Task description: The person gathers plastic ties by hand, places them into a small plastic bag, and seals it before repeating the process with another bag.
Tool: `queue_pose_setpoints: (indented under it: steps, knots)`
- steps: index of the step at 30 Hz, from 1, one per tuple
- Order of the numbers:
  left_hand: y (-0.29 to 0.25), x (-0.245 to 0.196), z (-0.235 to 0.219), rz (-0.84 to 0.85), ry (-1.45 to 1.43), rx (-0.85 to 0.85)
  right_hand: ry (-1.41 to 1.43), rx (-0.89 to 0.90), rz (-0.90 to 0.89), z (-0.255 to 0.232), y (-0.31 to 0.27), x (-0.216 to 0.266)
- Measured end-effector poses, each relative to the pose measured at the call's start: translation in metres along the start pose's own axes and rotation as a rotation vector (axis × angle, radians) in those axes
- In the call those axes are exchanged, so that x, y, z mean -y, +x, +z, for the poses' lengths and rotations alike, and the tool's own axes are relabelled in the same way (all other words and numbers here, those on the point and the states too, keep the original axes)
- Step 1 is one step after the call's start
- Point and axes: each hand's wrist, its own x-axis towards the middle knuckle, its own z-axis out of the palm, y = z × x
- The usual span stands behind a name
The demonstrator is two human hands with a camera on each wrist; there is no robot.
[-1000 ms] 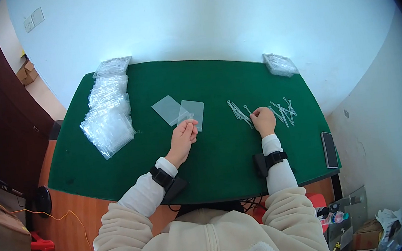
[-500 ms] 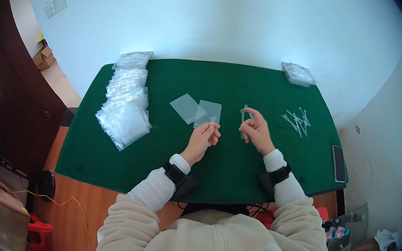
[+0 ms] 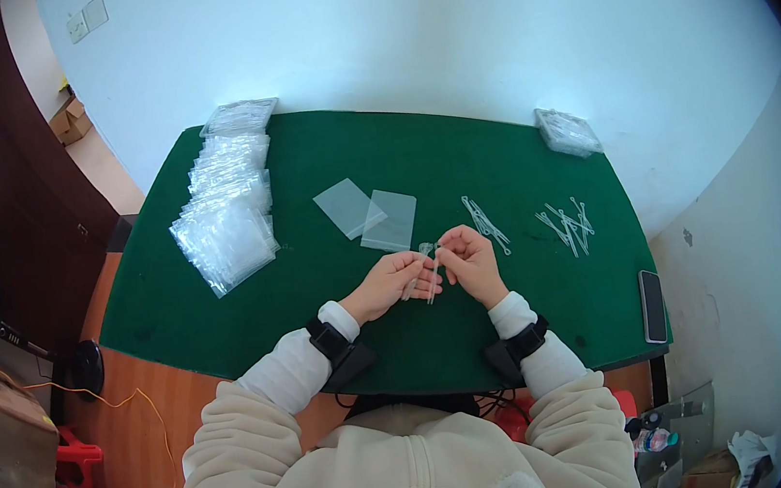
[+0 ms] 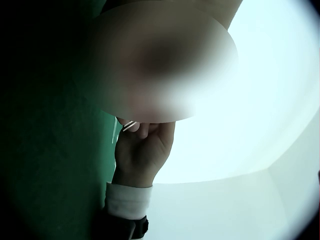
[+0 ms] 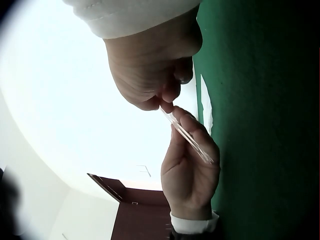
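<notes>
My left hand [image 3: 388,283] holds a small bunch of thin clear plastic straps [image 5: 186,135] between thumb and fingers, close over the front middle of the table. Beside it, my right hand [image 3: 475,265] pinches the upper end of a strap, its fingertips right at the left hand's fingers. In the right wrist view the straps slant across the left palm. Just beyond the hands lie two flat clear plastic sleeves [image 3: 343,209], one overlapping the other. To the right rests a small group of loose straps [image 3: 486,224] with ringed ends.
A long fanned stack of clear sleeves [image 3: 227,243] covers the table's left side. Another strap pile [image 3: 566,226] lies further right, and a wrapped pack [image 3: 568,130] stands at the back right corner. A phone [image 3: 652,307] sits by the right edge of the green table [image 3: 177,334].
My right hand has picked up a strap from the nearer group and brought it left to my left hand. The left hand has come back from the sleeves, fingers opening somewhat around its straps.
</notes>
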Motion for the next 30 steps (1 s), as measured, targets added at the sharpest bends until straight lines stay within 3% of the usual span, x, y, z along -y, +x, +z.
queue_pose_setpoints:
  steps: [4, 13, 17, 20, 21, 24, 30]
  knots:
    - [-0.005, -0.004, 0.002, -0.027, 0.011, -0.02, -0.004, -0.086, -0.19, 0.005, 0.003, -0.007]
    - [-0.005, -0.003, 0.002, 0.001, 0.071, 0.0, -0.104, -0.116, -0.13, 0.003, 0.001, -0.01]
    - [-0.002, 0.002, -0.007, 0.08, 0.083, -0.04, -0.31, -0.158, -0.268, -0.016, 0.007, -0.008]
    - [0.003, 0.003, -0.005, 0.123, -0.029, -0.158, -0.922, -0.485, -0.366, -0.057, 0.02, -0.014]
    - [0.004, 0.003, -0.005, 0.131, -0.044, -0.201, -0.923, -0.481, -0.371, -0.065, 0.02, -0.017]
    - [0.0, 0.0, -0.008, 0.152, -0.078, -0.302, -1.277, -0.551, -0.3, -0.08, 0.017, -0.018]
    - [-0.001, -0.004, -0.01, 0.146, -0.104, -0.313, -1.288, -0.483, -0.144, -0.08, 0.022, -0.028]
